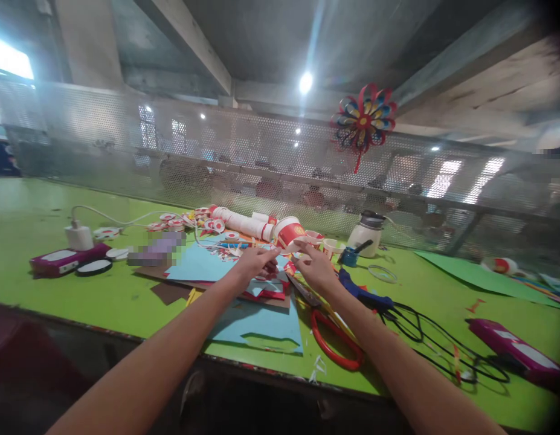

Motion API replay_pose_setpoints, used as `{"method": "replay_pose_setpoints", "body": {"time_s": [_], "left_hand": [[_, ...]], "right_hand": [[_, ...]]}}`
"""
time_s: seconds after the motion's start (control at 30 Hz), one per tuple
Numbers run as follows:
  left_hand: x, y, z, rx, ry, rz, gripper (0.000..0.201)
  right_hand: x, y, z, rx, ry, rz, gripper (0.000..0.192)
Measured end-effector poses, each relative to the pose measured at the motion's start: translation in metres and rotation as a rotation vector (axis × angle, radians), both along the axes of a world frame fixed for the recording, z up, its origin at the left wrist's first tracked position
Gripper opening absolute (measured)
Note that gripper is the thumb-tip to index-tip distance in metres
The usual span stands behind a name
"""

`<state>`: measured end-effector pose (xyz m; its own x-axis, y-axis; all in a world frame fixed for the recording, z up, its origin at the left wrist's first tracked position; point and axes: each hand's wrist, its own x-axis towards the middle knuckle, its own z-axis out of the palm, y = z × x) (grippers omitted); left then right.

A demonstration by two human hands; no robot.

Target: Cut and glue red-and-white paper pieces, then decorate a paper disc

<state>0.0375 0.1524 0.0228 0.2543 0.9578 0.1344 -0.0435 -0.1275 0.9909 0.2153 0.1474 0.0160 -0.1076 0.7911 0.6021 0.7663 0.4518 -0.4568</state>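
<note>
My left hand (pixel 258 264) is over the blue paper sheets (pixel 193 261), its fingers bent and drawn together. Facing it, my right hand (pixel 313 266) has its thumb and fingers closed towards their tips. A small pale piece seems to lie between the two hands, too small to name. Just behind them is a red and white paper cup (pixel 286 228). Under my right hand are scissors with red handles (pixel 322 345), blades pointing away from me. A blue glue gun (pixel 362 292) with a black cord lies beside my right wrist.
Stacked white cups (pixel 238 222) and round red-white pieces (pixel 167 219) lie at the back. A cream jar (pixel 366 234) and small blue pot (pixel 350 256) stand right. Purple devices (pixel 57 261) lie at both sides. Green paper (pixel 479 277) is far right; a mesh screen (pixel 261 157) rises behind.
</note>
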Motion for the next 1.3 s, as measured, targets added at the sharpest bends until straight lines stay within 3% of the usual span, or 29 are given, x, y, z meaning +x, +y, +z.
{"method": "replay_pose_setpoints", "body": {"time_s": [0.1, 0.27, 0.37, 0.47, 0.57, 0.67, 0.77, 0.9, 1.13, 1.3], "left_hand": [[0.002, -0.006, -0.001, -0.047, -0.083, -0.122, 0.033], [-0.003, -0.01, 0.004, -0.298, -0.531, -0.337, 0.03], [-0.001, -0.012, 0.008, -0.38, -0.566, -0.354, 0.045], [0.003, -0.011, 0.01, -0.385, -0.521, -0.257, 0.046], [-0.001, -0.003, 0.009, -0.305, -0.5, -0.099, 0.036], [-0.012, 0.009, 0.006, -0.102, -0.482, 0.098, 0.026], [-0.021, 0.016, 0.008, 0.041, -0.547, 0.185, 0.02], [-0.019, 0.014, 0.013, 0.149, -0.586, 0.214, 0.028], [-0.01, 0.007, 0.01, 0.326, -0.289, 0.285, 0.027], [-0.013, 0.007, 0.01, 0.346, -0.185, 0.232, 0.023]], "right_hand": [[-0.01, -0.006, -0.001, -0.017, 0.007, 0.059, 0.047], [-0.02, -0.01, -0.006, -0.023, -0.027, 0.21, 0.062], [-0.021, -0.008, -0.01, 0.068, -0.058, 0.211, 0.062], [-0.019, -0.005, -0.011, 0.155, -0.092, 0.197, 0.06], [-0.016, -0.003, -0.011, 0.168, -0.028, 0.129, 0.051], [-0.012, -0.002, -0.009, 0.147, 0.06, 0.032, 0.041], [-0.01, -0.004, -0.005, 0.098, 0.117, -0.016, 0.038], [-0.012, -0.008, -0.001, 0.018, 0.152, 0.002, 0.037], [-0.016, -0.013, 0.004, -0.139, 0.291, 0.089, 0.031], [-0.021, -0.013, 0.007, -0.277, 0.482, 0.19, 0.021]]}}
